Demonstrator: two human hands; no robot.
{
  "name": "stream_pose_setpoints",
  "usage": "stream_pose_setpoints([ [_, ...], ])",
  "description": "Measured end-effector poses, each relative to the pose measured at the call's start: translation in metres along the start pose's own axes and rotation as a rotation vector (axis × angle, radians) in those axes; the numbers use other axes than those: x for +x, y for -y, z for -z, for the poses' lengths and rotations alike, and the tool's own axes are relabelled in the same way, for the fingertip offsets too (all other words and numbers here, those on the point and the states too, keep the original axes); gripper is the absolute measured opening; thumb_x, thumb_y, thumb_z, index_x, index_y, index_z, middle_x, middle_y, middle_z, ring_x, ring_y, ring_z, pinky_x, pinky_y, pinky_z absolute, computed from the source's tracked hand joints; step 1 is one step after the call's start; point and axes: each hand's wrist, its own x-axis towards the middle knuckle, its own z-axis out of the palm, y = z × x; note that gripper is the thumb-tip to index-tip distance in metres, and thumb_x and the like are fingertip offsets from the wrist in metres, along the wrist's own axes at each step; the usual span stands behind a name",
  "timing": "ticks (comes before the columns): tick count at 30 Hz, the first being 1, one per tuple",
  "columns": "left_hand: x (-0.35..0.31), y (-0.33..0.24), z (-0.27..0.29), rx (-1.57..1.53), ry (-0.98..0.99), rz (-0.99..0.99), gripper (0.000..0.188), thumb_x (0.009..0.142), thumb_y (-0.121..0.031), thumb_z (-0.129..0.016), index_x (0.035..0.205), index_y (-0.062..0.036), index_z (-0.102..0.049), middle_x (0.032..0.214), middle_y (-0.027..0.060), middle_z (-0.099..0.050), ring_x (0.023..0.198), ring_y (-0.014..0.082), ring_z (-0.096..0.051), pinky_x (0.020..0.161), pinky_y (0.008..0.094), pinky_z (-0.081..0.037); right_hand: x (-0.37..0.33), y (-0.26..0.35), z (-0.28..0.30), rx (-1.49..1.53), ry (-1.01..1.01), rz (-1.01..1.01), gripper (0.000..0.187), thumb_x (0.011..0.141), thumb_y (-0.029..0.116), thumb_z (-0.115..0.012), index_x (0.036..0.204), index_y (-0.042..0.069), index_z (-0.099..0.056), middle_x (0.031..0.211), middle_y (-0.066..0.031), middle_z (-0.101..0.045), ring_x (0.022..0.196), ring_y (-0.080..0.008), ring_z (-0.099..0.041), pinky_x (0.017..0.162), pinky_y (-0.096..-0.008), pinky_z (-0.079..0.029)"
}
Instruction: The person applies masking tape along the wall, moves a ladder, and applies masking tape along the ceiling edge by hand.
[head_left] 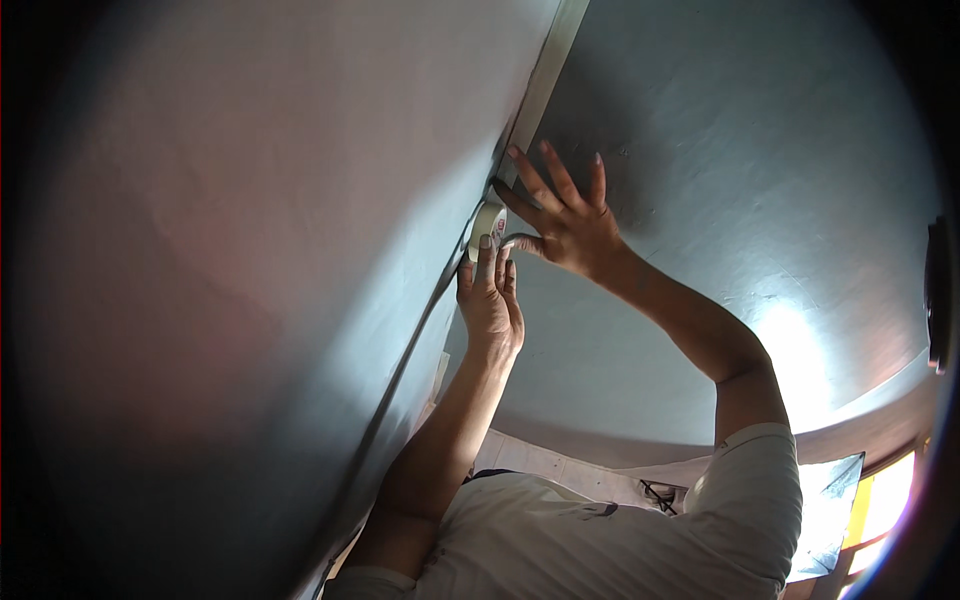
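Note:
My left hand (490, 305) is raised and closed around a roll of pale tape (484, 228), its fingers along the lower side of the roll. The roll is close to the corner where two wall surfaces meet. Just above and to the right, my right hand (575, 225) has its fingers spread wide, with the thumb close to the roll. Its fingertips reach toward a pale strip (552, 65) that runs up along the corner. Whether they touch the strip or the wall I cannot tell. Any loose length of tape is too small to make out.
A grey-pink wall (230, 200) fills the left side. On the right a shiny blue-grey wall (760, 150) catches a bright glare. A dark object (937, 295) sits at the far right edge, above a bright window (885, 500) and a light panel (825, 510).

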Motion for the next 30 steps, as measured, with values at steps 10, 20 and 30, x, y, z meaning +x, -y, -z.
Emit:
stream_pose_setpoints([
  [10, -0.008, -0.008, -0.015, 0.050, -0.117, 0.022, 0.065, 0.093, -0.042, -0.088, 0.140, -0.0070, -0.059, 0.133, 0.0044, -0.062, 0.128, 0.0141, -0.059, 0.122, 0.0360, -0.036, -0.005, 0.008, -0.001, 0.077, 0.012, 0.015, 0.077, 0.093, 0.083, -0.047, 0.146, 0.033, -0.068, 0.181, 0.0026, -0.017, 0.167, -0.0283, -0.012, 0.124, -0.0772, -0.012],
  [20, -0.008, -0.010, -0.010, 0.112, -0.255, 0.022, 0.074, 0.087, -0.045, -0.091, 0.140, -0.0027, -0.061, 0.141, 0.0066, -0.062, 0.142, 0.0185, -0.052, 0.126, 0.0415, -0.034, 0.004, 0.002, 0.017, 0.080, 0.015, 0.034, 0.086, 0.076, 0.088, -0.064, 0.138, 0.029, -0.075, 0.180, 0.0083, -0.020, 0.166, -0.0251, -0.009, 0.128, -0.0751, 0.004],
  [30, -0.009, -0.012, -0.013, 0.160, -0.252, -0.023, 0.062, 0.087, -0.041, -0.092, 0.134, -0.0069, -0.068, 0.138, 0.0022, -0.067, 0.137, 0.0159, -0.057, 0.125, 0.0432, -0.034, -0.004, 0.014, 0.005, 0.092, -0.010, 0.065, 0.088, 0.071, 0.087, -0.068, 0.133, 0.025, -0.077, 0.179, 0.0073, -0.022, 0.167, -0.0252, -0.007, 0.129, -0.0725, 0.000],
])
